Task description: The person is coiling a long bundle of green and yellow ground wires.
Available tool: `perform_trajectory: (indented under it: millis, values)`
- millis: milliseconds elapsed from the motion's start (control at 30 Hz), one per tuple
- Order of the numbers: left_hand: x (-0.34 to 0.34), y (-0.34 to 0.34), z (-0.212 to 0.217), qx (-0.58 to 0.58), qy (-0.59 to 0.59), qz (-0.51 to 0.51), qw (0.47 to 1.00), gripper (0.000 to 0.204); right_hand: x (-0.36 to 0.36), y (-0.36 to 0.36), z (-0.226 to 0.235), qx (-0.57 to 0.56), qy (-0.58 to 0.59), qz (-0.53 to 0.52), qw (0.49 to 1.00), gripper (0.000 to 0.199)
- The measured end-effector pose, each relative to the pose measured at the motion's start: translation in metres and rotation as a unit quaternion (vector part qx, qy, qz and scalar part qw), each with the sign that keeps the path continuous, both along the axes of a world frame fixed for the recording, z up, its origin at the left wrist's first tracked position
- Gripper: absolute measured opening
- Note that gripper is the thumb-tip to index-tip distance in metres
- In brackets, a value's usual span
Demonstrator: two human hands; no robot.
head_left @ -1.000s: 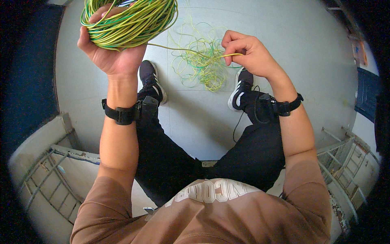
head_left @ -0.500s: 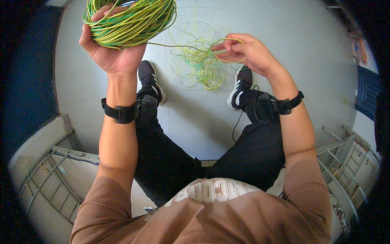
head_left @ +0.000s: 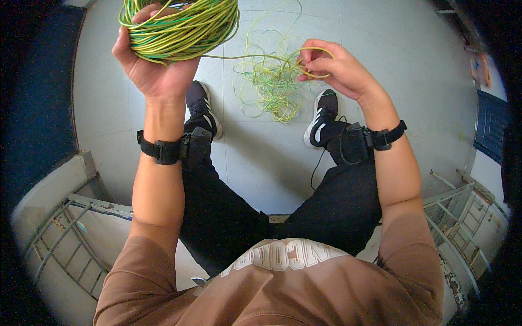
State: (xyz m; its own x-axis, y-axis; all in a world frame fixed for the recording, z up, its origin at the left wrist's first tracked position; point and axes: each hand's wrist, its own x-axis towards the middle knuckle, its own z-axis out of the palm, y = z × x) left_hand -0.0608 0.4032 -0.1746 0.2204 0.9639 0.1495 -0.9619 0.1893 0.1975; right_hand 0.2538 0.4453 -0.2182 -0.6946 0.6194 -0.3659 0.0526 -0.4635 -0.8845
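My left hand (head_left: 155, 65) is raised and grips a thick coil of green-and-yellow wire (head_left: 182, 24) at the top of the view. One strand runs from the coil to the right, to my right hand (head_left: 337, 68), which pinches the wire between fingers and thumb, with a small loop around its fingertips. Below and between the hands a loose tangle of the same wire (head_left: 269, 87) lies on the grey floor, just in front of my shoes.
I sit with legs apart; my black shoes (head_left: 202, 108) rest on the grey tiled floor (head_left: 397, 43). Black bands sit on both wrists. Metal grille frames (head_left: 60, 239) stand low at left and right. A dark blue panel (head_left: 38, 98) lines the left side.
My right hand has moved left and up toward the coil, drawing the strand with it and forming a small loop at its fingertips. My left hand keeps hold of the coil.
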Motion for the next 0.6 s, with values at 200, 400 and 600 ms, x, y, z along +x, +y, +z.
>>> perform_trajectory:
  millis: [200, 400, 600]
  values:
    - [-0.001, 0.002, -0.014, -0.05, 0.082, 0.068, 0.993, 0.03, -0.01, -0.003, 0.017, 0.307, -0.064, -0.047, 0.948, 0.01]
    - [0.018, 0.009, -0.021, -0.08, 0.113, 0.048, 0.989, 0.029, -0.019, -0.005, 0.033, 0.354, 0.101, -0.075, 0.927, 0.023]
    - [0.042, 0.008, -0.026, -0.113, 0.315, 0.149, 0.931, 0.035, -0.022, -0.002, 0.045, 0.453, 0.05, -0.091, 0.886, 0.028]
